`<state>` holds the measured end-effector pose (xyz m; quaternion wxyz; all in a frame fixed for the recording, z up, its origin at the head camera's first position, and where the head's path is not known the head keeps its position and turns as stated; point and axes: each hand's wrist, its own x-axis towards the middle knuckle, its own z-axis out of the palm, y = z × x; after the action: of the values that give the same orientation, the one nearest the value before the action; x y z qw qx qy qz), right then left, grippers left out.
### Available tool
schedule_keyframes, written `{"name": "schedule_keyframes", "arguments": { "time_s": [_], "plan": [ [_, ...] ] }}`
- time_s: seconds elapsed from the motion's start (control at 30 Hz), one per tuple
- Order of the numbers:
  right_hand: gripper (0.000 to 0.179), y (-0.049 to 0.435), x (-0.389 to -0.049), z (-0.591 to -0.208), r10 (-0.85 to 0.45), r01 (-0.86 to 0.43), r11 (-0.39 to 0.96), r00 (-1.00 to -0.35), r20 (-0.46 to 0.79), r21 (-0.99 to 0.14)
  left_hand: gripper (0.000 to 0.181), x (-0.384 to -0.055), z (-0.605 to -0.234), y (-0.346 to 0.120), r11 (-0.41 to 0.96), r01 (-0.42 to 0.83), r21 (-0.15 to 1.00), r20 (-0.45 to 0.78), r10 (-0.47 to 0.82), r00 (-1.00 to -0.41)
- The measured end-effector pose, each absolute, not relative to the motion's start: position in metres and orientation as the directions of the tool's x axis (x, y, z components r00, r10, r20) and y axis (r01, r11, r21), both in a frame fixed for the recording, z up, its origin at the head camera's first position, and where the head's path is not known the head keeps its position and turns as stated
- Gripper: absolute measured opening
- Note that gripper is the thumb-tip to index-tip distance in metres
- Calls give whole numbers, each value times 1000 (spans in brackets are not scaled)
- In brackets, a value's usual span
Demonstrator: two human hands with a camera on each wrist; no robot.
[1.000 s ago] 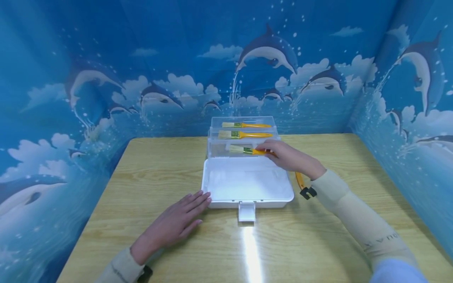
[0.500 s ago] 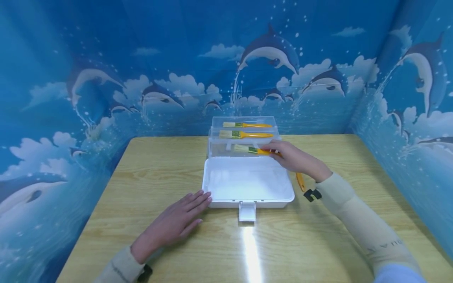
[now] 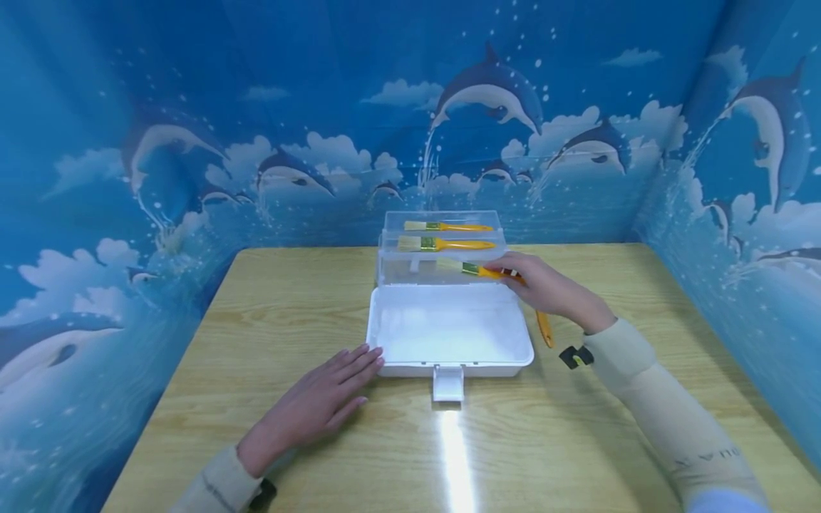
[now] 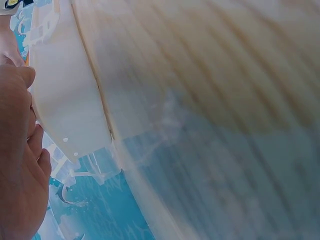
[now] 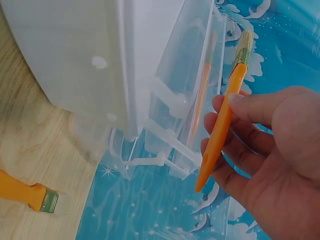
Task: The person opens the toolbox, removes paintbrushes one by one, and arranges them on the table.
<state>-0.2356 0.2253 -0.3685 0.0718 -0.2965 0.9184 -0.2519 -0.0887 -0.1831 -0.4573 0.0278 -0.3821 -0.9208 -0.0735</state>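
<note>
In the head view my right hand point(image 3: 541, 283) holds a paintbrush point(image 3: 492, 273) by its orange handle, above the lowest clear tray point(image 3: 398, 272) of a white hinged box point(image 3: 449, 324). The right wrist view shows thumb and fingers pinching that paintbrush point(image 5: 220, 125), its pale bristles pointing away from the palm. Two more orange-handled brushes lie in the upper trays, a wider one point(image 3: 445, 244) below a slimmer one point(image 3: 449, 227). My left hand point(image 3: 317, 399) lies with straight fingers, their tips touching the box's front left corner.
Another orange-handled brush lies on the wooden table point(image 3: 276, 306) to the right of the box, its handle point(image 3: 544, 329) partly showing beyond my right forearm. The box's latch point(image 3: 447, 385) hangs down at the front. A blue dolphin-print curtain point(image 3: 359, 92) stands behind the table.
My right hand has shifted to the right along the lowest tray, carrying the paintbrush with it. My left hand stays at the box's corner.
</note>
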Motion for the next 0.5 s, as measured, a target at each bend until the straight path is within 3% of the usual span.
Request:
{"name": "schedule_keyframes", "arguments": {
  "time_s": [0.23, 0.5],
  "plan": [
    [40, 233, -236, -371, -578, -513, 693, -815, 34, -506, 64, -90, -461, -184, 686, 723, 81, 147, 709, -690],
    [41, 242, -235, -371, -570, -520, 694, -819, 61, -497, 64, -90, -460, -184, 699, 710, 90, 110, 701, -704]
  ]
}}
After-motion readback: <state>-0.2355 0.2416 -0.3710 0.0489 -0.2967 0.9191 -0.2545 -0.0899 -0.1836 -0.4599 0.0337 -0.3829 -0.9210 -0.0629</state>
